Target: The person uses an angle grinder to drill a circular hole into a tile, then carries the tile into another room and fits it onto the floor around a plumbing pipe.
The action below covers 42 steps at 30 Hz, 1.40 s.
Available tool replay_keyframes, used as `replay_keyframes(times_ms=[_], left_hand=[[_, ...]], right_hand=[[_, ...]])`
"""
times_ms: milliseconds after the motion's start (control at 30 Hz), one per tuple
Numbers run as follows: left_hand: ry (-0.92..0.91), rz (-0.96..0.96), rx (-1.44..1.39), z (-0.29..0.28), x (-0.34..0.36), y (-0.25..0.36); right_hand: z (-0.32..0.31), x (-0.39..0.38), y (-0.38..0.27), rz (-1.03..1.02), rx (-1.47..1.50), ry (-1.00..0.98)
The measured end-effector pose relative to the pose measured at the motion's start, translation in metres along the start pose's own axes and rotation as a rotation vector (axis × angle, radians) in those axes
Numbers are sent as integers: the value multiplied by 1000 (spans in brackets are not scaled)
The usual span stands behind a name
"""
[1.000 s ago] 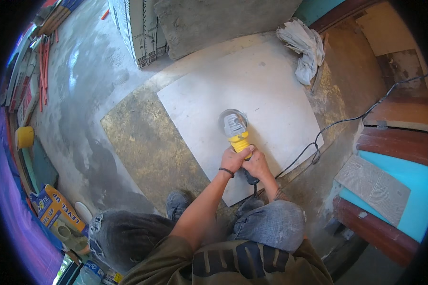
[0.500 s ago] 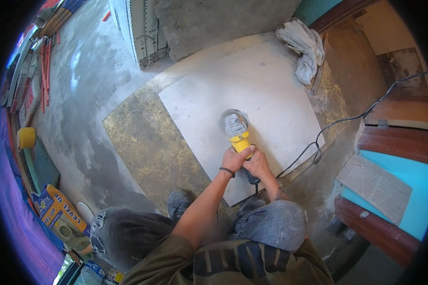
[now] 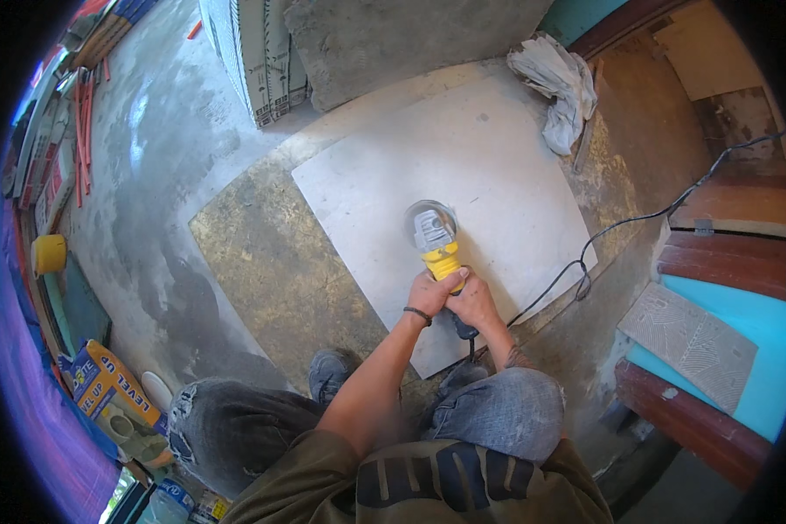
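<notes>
Jointly, left hand (image 3: 429,293), right hand (image 3: 472,300) hold grinder (image 3: 441,258).

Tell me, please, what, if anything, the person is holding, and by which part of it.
A yellow-and-grey angle grinder, held by the rear of its body, with the left grip and right grip close together.

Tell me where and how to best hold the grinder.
Grip the grinder by its slim yellow body, probably from the near side: the left hand and right hand wrap it there, while the disc lies at the far end.
</notes>
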<state>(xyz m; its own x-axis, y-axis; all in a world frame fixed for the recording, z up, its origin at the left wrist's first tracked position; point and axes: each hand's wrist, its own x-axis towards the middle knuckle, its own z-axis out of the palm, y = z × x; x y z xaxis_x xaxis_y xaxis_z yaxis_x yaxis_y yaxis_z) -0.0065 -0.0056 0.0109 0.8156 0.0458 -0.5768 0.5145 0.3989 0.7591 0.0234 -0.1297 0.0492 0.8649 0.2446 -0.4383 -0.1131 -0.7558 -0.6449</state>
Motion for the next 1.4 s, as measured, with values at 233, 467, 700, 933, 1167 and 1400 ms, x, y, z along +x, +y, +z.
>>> replay_keyframes(times_ms=[233,467,700,933,1167,1400], left_hand=[[-10,-35,49,0,-3,9],[-3,-21,51,2,-3,9],[5,-9,83,1,-4,13],[-9,-1,49,3,-3,10],[22,-10,79,6,-1,9],[21,-18,111,5,-3,14]], right_hand=[[-1,-1,2,-1,11,-7],[-1,0,1,22,-6,-6],[1,2,6,-34,9,2],[0,2,6,1,23,-9],[-3,2,3,-11,8,13],[-4,4,4,30,-3,-39]])
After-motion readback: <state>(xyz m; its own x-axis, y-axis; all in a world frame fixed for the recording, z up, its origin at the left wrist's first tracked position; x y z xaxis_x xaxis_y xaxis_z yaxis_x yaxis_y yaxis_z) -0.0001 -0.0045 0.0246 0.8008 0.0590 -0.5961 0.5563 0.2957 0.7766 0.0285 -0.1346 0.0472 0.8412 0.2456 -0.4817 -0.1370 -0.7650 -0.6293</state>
